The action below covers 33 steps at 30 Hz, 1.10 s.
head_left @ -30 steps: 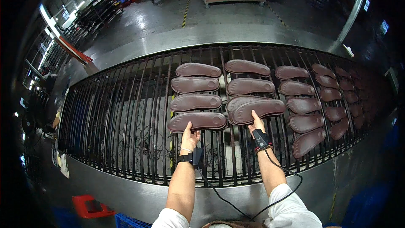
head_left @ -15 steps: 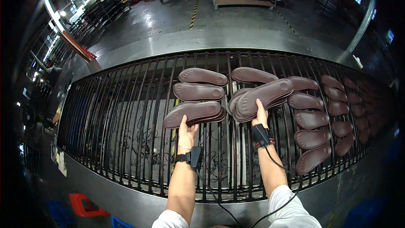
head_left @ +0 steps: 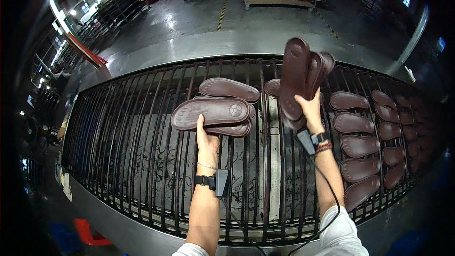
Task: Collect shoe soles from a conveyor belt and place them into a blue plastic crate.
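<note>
My left hand is closed on a small stack of dark brown shoe insoles, thumb on top and fingers underneath. The top insole lies with its ridged, ball-patterned face up. Just beyond, a single insole rests on the roller rack. In my right hand is a second bunch of insoles, fanned and held nearly upright, heel ends pointing away from me. Behind that bunch, another insole is partly hidden on the bars.
The long rack of dark metal bars has a steel rim. To the right, rows of insoles lie on it. A wheeled shelf cart stands on the far floor; a red plastic piece is at the lower left. Cables trail from my wrists.
My right hand has lifted its insoles and swung them from slanted to nearly upright. My left hand has moved farther away, and a ridged face now tops its stack instead of a smooth one.
</note>
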{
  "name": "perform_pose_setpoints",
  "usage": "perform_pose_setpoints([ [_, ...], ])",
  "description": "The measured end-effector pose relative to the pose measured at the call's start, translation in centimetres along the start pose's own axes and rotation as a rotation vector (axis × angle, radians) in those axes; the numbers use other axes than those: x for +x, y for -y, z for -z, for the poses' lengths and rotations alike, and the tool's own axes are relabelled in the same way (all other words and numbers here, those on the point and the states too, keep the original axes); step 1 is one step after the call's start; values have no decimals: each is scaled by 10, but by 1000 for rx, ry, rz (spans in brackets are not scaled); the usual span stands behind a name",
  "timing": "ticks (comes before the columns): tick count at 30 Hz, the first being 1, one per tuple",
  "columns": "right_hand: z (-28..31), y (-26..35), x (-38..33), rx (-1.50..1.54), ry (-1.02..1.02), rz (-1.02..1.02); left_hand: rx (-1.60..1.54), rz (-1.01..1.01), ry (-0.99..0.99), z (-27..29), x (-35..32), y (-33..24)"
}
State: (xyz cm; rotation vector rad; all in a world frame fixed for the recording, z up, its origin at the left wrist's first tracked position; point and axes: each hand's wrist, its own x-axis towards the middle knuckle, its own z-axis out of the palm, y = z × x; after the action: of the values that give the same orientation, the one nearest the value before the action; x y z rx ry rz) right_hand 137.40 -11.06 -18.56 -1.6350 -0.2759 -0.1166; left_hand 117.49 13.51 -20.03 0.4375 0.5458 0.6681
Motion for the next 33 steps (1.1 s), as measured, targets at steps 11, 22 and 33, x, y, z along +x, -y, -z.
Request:
perform_pose_setpoints([
  [11,5,-33,119,-434,548,-543,197,-65,-160,9,79,31],
  [22,24,-54,109,-481,664,-486,116,-11,72,-46,87,27],
  [33,-14,-61,90,-354,599,-374,218,12,111,-51,147,69],
])
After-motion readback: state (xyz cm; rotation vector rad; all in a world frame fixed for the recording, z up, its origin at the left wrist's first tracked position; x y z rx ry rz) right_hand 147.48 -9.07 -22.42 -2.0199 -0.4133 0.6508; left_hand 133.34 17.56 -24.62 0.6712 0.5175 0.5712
